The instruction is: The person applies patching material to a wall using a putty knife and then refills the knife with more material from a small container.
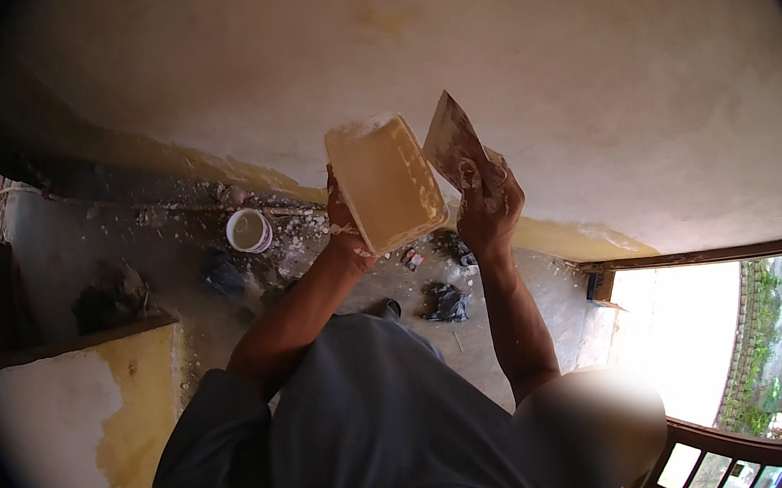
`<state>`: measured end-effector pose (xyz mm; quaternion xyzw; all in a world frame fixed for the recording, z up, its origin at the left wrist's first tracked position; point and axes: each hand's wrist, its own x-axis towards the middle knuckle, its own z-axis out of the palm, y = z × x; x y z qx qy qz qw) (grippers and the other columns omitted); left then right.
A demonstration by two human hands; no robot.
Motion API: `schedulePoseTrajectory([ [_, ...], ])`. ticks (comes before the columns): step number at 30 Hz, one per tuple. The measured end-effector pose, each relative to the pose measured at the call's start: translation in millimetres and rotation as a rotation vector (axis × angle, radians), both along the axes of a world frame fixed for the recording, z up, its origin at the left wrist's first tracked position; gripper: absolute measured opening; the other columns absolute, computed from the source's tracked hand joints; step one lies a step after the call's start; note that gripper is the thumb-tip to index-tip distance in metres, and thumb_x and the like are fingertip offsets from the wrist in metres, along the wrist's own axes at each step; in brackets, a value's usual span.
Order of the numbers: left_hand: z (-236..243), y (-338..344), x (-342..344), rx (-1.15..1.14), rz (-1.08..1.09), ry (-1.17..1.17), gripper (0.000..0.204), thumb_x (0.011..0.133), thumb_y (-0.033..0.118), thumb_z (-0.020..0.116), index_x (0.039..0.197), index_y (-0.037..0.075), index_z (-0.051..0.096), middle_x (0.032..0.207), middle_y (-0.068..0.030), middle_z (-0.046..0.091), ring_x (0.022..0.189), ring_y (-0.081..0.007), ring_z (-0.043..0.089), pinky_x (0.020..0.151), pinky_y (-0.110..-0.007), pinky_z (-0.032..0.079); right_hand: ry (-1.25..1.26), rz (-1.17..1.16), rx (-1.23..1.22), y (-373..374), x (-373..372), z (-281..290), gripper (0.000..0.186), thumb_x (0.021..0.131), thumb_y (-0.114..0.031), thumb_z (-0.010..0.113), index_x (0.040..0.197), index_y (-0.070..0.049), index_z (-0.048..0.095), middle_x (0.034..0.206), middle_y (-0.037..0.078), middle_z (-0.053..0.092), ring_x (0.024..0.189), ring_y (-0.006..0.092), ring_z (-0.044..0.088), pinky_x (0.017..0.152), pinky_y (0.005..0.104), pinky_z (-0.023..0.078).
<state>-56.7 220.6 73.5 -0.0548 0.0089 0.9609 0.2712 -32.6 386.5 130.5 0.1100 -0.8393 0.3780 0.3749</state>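
Note:
My left hand [344, 222] is closed round the side of a shallow rectangular tub [388, 184], holding it up in front of the wall. Pale tan residue coats the tub's inside and rim. In my right hand [490, 202] is a wide, flat putty knife [452, 137], its blade pointing up and smeared with the same stuff. The blade is close to the tub's right edge, apart from it as far as I can see. Fingers and thumb of the right hand wrap round the handle, which is mostly hidden. Whitish smears mark both hands.
A large wall [587, 106] with pale coating rises ahead, yellowish along its lower edge. A white bucket [249, 231] stands on the littered floor. Black plastic bags [446, 302] lie near my feet. A low part-coated wall [84, 424] is at left, a bright doorway [681, 336] at right.

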Motion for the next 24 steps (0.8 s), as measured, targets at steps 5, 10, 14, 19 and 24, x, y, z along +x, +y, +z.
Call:
schedulePoseTrajectory([
  [5, -5, -4, -3, -0.001, 0.013, 0.001, 0.065, 0.095, 0.063, 0.037, 0.134, 0.014, 0.054, 0.125, -0.0125, 0.063, 0.111, -0.0323, 0.064, 0.093, -0.057, 0.053, -0.047, -0.068, 0.173, 11, 3, -4, 0.031, 0.099, -0.016, 0.054, 0.121, 0.005, 0.058, 0.109, 0.021, 0.065, 0.095, 0.0295, 0.065, 0.082, 0.0381, 0.053],
  [10, 5, -3, 1, -0.046, -0.014, 0.091, 0.065, 0.095, 0.064, 0.037, 0.135, 0.014, 0.053, 0.126, -0.0132, 0.062, 0.111, -0.0326, 0.064, 0.093, -0.057, 0.053, -0.267, 0.205, -0.192, 6, 16, -16, 0.043, 0.104, -0.031, 0.044, 0.121, 0.005, 0.059, 0.110, 0.022, 0.064, 0.100, 0.0321, 0.064, 0.088, 0.0389, 0.049],
  [14, 6, -2, -3, -0.100, 0.031, 0.071, 0.064, 0.096, 0.061, 0.036, 0.136, 0.013, 0.051, 0.127, -0.0137, 0.061, 0.113, -0.0337, 0.063, 0.094, -0.057, 0.053, -0.355, 0.269, -0.072, 18, 21, -23, 0.036, 0.099, -0.021, 0.050, 0.125, 0.003, 0.057, 0.114, 0.026, 0.062, 0.104, 0.0417, 0.061, 0.089, 0.0430, 0.050],
  [19, -13, -11, -8, -0.080, 0.107, 0.133, 0.064, 0.097, 0.060, 0.034, 0.138, 0.013, 0.049, 0.129, -0.0129, 0.060, 0.117, -0.0335, 0.061, 0.096, -0.057, 0.052, -0.673, 0.217, 0.418, 50, 22, -7, 0.025, 0.092, -0.016, 0.059, 0.113, -0.003, 0.065, 0.106, 0.020, 0.067, 0.098, 0.0389, 0.061, 0.085, 0.0498, 0.049],
  [24, -10, -10, -11, 0.023, 0.109, 0.166, 0.067, 0.097, 0.062, 0.033, 0.140, 0.013, 0.047, 0.133, -0.0124, 0.057, 0.121, -0.0325, 0.058, 0.098, -0.056, 0.051, -0.516, -0.097, 0.106, 69, -1, 30, 0.014, 0.095, -0.012, 0.059, 0.103, -0.002, 0.062, 0.095, 0.016, 0.068, 0.082, 0.0331, 0.067, 0.072, 0.0381, 0.055],
])
